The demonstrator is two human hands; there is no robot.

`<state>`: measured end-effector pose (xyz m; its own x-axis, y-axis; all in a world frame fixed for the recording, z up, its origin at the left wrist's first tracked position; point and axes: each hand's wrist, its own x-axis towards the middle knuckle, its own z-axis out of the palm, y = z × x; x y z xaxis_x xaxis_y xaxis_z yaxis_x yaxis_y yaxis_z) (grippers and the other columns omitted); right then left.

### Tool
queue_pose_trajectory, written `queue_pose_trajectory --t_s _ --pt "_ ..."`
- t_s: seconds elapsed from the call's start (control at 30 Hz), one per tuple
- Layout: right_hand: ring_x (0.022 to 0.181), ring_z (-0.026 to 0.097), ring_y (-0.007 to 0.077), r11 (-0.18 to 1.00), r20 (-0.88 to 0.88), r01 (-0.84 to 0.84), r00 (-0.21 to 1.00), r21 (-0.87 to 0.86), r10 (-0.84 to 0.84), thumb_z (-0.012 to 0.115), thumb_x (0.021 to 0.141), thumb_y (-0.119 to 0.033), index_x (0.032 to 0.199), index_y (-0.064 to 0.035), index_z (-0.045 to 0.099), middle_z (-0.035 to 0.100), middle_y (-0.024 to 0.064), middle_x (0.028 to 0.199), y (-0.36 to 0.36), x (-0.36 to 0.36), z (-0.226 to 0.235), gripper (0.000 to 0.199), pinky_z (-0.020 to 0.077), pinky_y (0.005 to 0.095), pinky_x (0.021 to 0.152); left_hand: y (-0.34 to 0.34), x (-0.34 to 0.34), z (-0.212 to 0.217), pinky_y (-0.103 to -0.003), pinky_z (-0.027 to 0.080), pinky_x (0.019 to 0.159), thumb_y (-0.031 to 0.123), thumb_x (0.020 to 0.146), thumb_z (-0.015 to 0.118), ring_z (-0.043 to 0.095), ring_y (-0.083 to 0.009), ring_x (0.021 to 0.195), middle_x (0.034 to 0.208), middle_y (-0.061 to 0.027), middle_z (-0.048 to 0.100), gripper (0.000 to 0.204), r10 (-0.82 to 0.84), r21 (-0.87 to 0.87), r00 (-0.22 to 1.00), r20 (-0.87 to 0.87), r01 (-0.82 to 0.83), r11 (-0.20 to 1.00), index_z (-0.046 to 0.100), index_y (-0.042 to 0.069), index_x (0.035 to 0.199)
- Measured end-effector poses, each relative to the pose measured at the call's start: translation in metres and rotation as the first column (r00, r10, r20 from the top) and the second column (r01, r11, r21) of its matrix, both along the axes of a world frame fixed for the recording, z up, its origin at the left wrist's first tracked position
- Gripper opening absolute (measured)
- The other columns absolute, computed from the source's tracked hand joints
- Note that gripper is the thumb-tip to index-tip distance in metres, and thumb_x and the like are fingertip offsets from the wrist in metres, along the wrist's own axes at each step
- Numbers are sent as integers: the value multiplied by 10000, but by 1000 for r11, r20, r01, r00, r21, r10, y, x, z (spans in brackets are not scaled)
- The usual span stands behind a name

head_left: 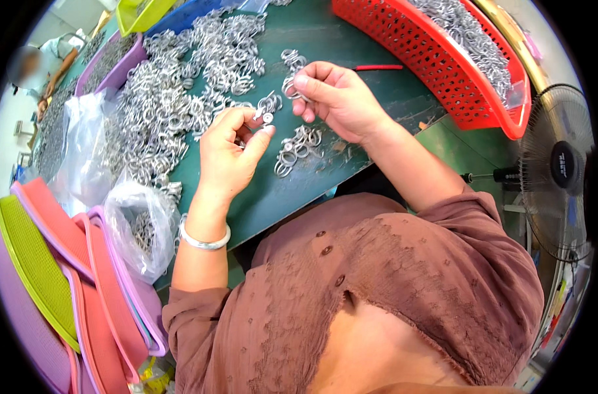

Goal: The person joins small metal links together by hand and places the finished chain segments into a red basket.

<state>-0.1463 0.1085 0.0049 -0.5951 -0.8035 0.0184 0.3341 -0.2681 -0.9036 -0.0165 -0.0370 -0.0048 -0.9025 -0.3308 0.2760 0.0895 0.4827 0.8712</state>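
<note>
Above the green table (259, 200), my left hand (226, 154) pinches a small silver metal ring (270, 104) with a little round disc on it between thumb and fingers. A bit higher and to the right, the thumb and fingers of my right hand (341, 98) are closed on another silver metal ring (287, 87). Just past those fingertips are more loose rings (293, 59). A small pile of metal rings (299, 148) lies on the table below and between my hands. To the left spreads a large heap of similar rings (161, 108).
A red perforated basket (437, 72) full of rings stands at the far right, beside a fan (561, 164). A thin red tool (379, 67) lies behind my right hand. Plastic bags (82, 154) and stacked coloured baskets (36, 276) are at left. Another person (59, 56) sits far left.
</note>
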Motion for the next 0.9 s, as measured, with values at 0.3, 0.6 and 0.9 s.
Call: queue_pose_trajectory --t_s 0.3,0.6,0.9 --pt "745 570 142 970 160 -233 957 -75 242 522 815 -37 987 26 526 574 84 853 14 -3 -14 184 470 249 673 11 40 8 -354 380 759 68 623 659 493 -275 863 876 -99 532 241 18 -695 992 126 76 715 567 20 841" --pt "795 572 149 959 5 -258 965 -117 261 520 793 6 1029 46 497 562 96 936 24 1 -14 240 469 259 736 34 1 19 -279 455 718 44 728 617 570 -174 805 938 -108 574 316 -48 -72 999 -24 46 996 523 -15 1024" --pt "768 562 132 963 -75 -222 974 -155 213 548 767 7 989 40 490 571 95 895 37 -5 -14 232 465 249 724 51 -17 5 -188 441 663 -27 796 557 553 -72 739 817 -37 588 106 -96 366 989 -117 132 921 531 -10 897"
